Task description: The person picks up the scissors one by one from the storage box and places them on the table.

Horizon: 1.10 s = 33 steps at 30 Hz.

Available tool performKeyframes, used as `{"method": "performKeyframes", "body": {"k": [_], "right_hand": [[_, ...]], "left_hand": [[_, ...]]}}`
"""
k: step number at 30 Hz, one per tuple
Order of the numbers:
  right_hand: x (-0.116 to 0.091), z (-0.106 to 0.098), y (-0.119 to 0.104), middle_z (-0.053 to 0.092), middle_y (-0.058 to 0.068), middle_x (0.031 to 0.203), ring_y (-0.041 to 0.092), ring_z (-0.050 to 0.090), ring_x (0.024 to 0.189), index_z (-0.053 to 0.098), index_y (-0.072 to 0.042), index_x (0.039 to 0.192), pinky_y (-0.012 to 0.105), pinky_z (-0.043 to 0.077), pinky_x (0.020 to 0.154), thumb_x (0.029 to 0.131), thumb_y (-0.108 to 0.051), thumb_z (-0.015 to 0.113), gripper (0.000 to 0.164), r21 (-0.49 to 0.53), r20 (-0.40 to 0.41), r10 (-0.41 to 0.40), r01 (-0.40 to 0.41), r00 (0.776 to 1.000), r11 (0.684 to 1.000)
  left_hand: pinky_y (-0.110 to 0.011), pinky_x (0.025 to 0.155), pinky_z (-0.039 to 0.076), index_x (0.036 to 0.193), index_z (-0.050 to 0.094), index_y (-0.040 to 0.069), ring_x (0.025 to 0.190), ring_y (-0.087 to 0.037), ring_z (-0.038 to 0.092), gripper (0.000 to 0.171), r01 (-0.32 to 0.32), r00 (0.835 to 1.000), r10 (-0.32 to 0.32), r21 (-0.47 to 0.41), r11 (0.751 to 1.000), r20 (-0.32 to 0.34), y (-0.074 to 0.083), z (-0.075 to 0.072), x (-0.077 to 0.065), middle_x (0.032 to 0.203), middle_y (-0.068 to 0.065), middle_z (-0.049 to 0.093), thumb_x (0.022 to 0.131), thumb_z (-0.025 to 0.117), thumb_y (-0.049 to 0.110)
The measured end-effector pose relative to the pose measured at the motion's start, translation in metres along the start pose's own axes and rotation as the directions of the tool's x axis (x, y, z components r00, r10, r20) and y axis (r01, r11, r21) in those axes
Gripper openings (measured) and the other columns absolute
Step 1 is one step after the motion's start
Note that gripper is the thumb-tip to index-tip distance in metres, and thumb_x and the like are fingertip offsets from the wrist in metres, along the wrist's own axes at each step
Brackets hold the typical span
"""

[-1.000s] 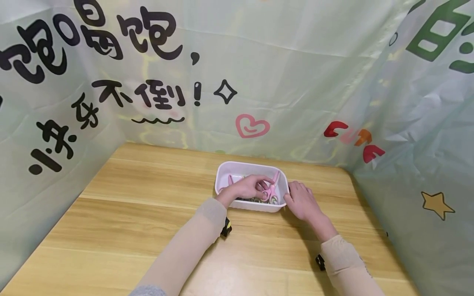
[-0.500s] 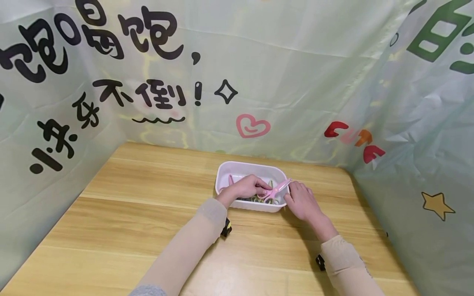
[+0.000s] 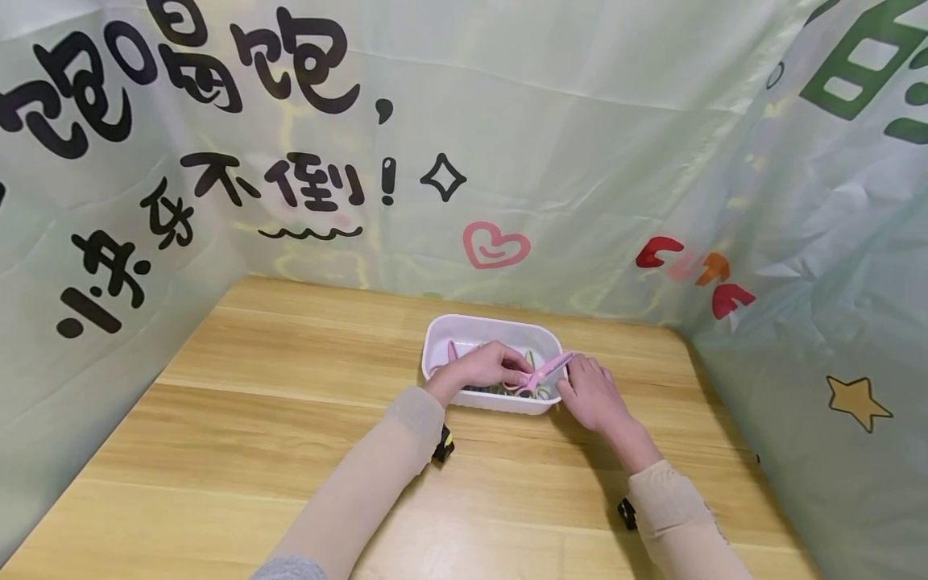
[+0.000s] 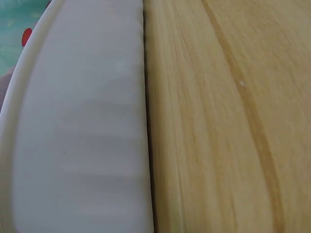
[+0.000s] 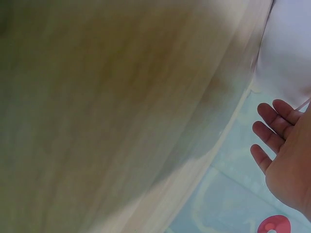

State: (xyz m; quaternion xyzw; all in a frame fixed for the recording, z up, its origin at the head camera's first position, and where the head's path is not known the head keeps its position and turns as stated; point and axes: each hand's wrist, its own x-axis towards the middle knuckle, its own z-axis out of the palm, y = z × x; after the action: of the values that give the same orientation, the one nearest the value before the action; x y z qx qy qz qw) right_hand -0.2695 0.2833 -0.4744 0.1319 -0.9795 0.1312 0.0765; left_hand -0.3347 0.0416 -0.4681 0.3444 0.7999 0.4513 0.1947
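A pair of pink scissors (image 3: 542, 375) lies slanted over the right end of a white plastic bin (image 3: 500, 405), its blades reaching across the rim. The left hand (image 3: 493, 364) is over the bin and pinches the scissors by the handle loops. At the bin's right end is the right hand (image 3: 596, 395), thumb by the rim and fingers close to the scissors' tip. In the right wrist view, the fingers (image 5: 266, 136) of that hand are loosely extended beside the white bin wall (image 5: 286, 53). The left wrist view has only the outside of the bin (image 4: 82, 121), not the left hand.
Another pink handle (image 3: 453, 351) shows at the bin's left end, and several greenish small things lie on its floor. The wooden table (image 3: 304, 387) bears the bin near its back edge. A printed cloth (image 3: 573, 161) encloses the table behind and on both sides.
The scissors have swung from nearly upright to slanting right, their tip now over the rim near the right hand. The left fingers have closed on the handles. The right hand has stayed put.
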Motion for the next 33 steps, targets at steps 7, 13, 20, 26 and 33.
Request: {"method": "performKeyframes", "body": {"k": [7, 13, 20, 26, 33], "right_hand": [[0.002, 0.001, -0.001, 0.060, 0.020, 0.117, 0.041, 0.052, 0.117, 0.056, 0.004, 0.120, 0.063, 0.039, 0.101, 0.099, -0.020, 0.048, 0.033, 0.026, -0.002, 0.005, -0.005, 1.000, 1.000], [0.002, 0.003, 0.000, 0.061, 0.021, 0.123, 0.041, 0.052, 0.118, 0.057, 0.005, 0.125, 0.063, 0.039, 0.101, 0.099, -0.022, 0.047, 0.039, 0.046, 0.001, 0.010, -0.010, 1.000, 0.999], [0.002, 0.004, 0.000, 0.061, 0.021, 0.123, 0.041, 0.052, 0.118, 0.058, 0.005, 0.125, 0.062, 0.039, 0.101, 0.099, -0.022, 0.048, 0.039, 0.050, -0.003, 0.006, -0.005, 1.000, 0.999], [0.001, 0.001, 0.000, 0.061, 0.021, 0.121, 0.041, 0.052, 0.118, 0.058, 0.006, 0.124, 0.062, 0.040, 0.100, 0.099, -0.022, 0.047, 0.038, 0.049, -0.008, 0.001, -0.001, 1.000, 0.999], [0.000, -0.002, -0.001, 0.061, 0.022, 0.123, 0.042, 0.052, 0.119, 0.057, 0.006, 0.125, 0.063, 0.039, 0.100, 0.100, -0.021, 0.048, 0.038, 0.052, 0.001, 0.009, -0.009, 1.000, 0.999]], "left_hand": [[-0.022, 0.074, 0.057, 0.117, 0.077, 0.005, 0.079, -0.007, 0.067, 0.020, 0.010, 1.000, -0.012, -0.078, 0.997, -0.021, 0.001, -0.002, -0.002, 0.093, 0.000, 0.076, 0.099, 0.071, 0.013], [-0.025, 0.077, 0.059, 0.119, 0.075, 0.002, 0.085, -0.011, 0.068, 0.023, 0.017, 0.996, -0.029, -0.140, 0.990, -0.085, 0.001, -0.005, -0.005, 0.099, -0.003, 0.076, 0.099, 0.070, 0.011], [-0.026, 0.079, 0.059, 0.120, 0.074, 0.003, 0.088, -0.013, 0.069, 0.025, 0.021, 0.987, -0.049, -0.179, 0.984, -0.155, 0.004, -0.009, -0.014, 0.101, -0.002, 0.075, 0.097, 0.072, 0.012], [-0.025, 0.082, 0.058, 0.120, 0.075, 0.003, 0.091, -0.011, 0.068, 0.026, -0.008, 0.972, -0.031, -0.164, 0.986, -0.234, 0.008, -0.017, -0.030, 0.103, -0.004, 0.075, 0.097, 0.070, 0.013], [-0.024, 0.071, 0.054, 0.120, 0.075, 0.007, 0.088, -0.011, 0.066, 0.025, 0.004, 0.952, -0.058, -0.179, 0.984, -0.300, 0.008, -0.027, -0.054, 0.104, -0.003, 0.075, 0.098, 0.070, 0.018]]}}
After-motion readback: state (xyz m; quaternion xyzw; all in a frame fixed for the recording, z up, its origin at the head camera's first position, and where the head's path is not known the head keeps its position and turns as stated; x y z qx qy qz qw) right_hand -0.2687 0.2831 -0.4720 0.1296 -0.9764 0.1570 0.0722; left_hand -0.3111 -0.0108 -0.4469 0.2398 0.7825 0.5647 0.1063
